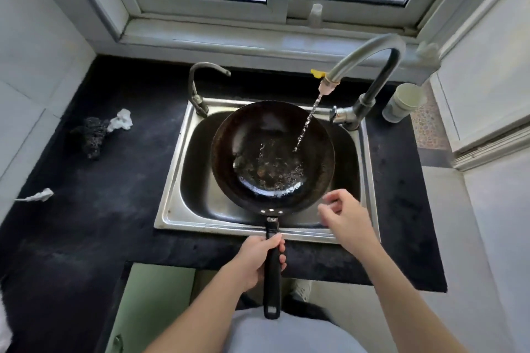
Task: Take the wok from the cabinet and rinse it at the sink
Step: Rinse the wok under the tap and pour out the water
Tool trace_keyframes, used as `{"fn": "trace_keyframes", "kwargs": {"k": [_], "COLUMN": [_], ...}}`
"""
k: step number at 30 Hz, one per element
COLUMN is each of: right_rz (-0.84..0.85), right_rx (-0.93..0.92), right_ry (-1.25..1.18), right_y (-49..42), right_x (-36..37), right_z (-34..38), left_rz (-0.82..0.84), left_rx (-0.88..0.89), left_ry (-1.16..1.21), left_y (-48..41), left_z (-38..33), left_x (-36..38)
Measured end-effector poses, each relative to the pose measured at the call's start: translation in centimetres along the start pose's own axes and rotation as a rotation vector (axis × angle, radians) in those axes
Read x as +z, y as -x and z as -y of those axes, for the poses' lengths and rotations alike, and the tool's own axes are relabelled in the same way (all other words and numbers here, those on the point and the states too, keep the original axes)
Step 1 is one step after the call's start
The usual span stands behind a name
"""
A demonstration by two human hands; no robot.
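Observation:
A black wok (252, 135) with a long black handle hangs over the steel sink (172, 195). My left hand (255, 261) grips the handle near its middle. A thin stream of water runs from the tall curved faucet (381, 71) into the wok's right side, and water pools and splashes in its bottom. My right hand (348, 219) hovers by the wok's near right rim, over the sink's front right corner, fingers loosely apart and holding nothing.
A second, smaller tap (198, 86) stands at the sink's back left. A dark scouring pad (93, 135) and crumpled white paper (122, 120) lie on the black counter (100, 223) to the left. A pale cup (401, 103) stands at the back right. A window is behind.

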State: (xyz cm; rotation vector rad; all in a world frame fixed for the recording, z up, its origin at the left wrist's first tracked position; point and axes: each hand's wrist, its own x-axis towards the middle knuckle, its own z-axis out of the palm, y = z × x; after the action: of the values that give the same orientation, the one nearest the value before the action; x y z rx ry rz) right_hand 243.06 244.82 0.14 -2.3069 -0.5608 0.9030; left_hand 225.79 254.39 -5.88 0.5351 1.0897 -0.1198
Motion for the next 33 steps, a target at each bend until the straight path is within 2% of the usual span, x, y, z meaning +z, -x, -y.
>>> {"fn": "trace_keyframes", "kwargs": {"k": [4,7,10,12,14,15,17,20,26,33], "right_rz": [0.113,0.287,0.418,0.396,0.336,0.284,0.138,-0.036,-0.078,-0.129], "right_rx": [0.182,0.272,0.406,0.513,0.565,0.583,0.549,0.371,0.267,0.172], "right_ry": [-0.001,0.012,-0.356,-0.654,-0.760,-0.733,-0.580,-0.408,-0.337,-0.343], "right_y": [5.8,7.7,8.1,7.9,7.9,8.0,8.1,8.5,9.5,9.0], "right_x": [6.3,9.5,11.2,11.8,12.3,12.8,14.0,15.2,15.3,13.4], "right_z": [-1.9,-2.3,-1.6,-0.9,0.0,0.4,0.6,0.4,-0.6,-0.3], "left_rz": [0.054,0.087,0.099,0.103,0.106,0.113,0.143,0.146,0.128,0.194], "left_rx": [0.021,0.017,0.016,-0.005,-0.042,-0.052,-0.045,-0.040,0.004,0.125], "left_ry": [-0.128,-0.123,-0.150,-0.159,-0.183,-0.202,-0.188,-0.029,-0.039,0.034], "left_y": [-0.5,-0.5,-0.4,-0.4,-0.2,0.0,0.1,0.3,1.6,2.8], "left_z": [-0.3,-0.3,-0.6,-0.7,-0.8,-0.9,-0.8,-0.7,0.4,-1.1], "left_x": [-1.1,-1.6,-1.7,-1.7,-1.8,-1.9,-2.1,-1.7,-1.5,0.1]}}
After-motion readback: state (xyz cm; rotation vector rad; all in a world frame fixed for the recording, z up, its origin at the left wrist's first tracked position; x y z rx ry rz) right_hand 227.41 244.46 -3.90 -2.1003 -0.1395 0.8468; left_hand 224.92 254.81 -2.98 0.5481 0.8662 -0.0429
